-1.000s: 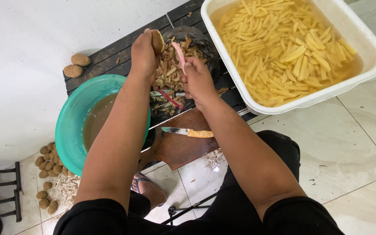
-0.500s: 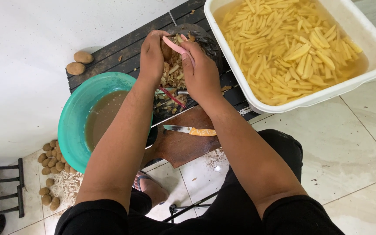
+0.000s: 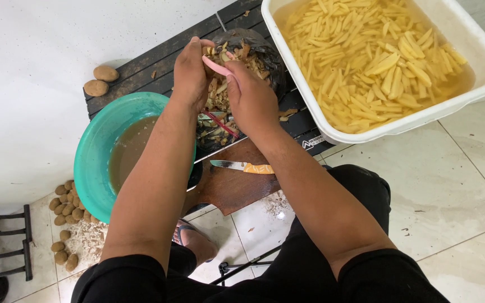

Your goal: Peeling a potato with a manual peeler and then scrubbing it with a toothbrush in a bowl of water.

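My left hand (image 3: pixel 189 70) is closed around a potato, which is mostly hidden by the fingers. My right hand (image 3: pixel 251 95) grips a pink-handled peeler (image 3: pixel 214 65) and presses it against that potato. Both hands hover over a black bag of brown peelings (image 3: pixel 254 53) on a dark slatted table (image 3: pixel 141 62). A knife with an orange handle (image 3: pixel 242 166) lies on a brown wooden cutting board (image 3: pixel 234 188) below my hands.
A white tub (image 3: pixel 478 53) of cut potato sticks in water sits at the upper right. A teal basin (image 3: pixel 94 160) of murky water stands to the left. Two unpeeled potatoes (image 3: pixel 101 80) lie on the table. Several small potatoes (image 3: pixel 65 202) lie on the tiled floor.
Both hands have shifted slightly; the peeler has stroked along the potato over the bag of peelings. Nothing was picked up or let go.
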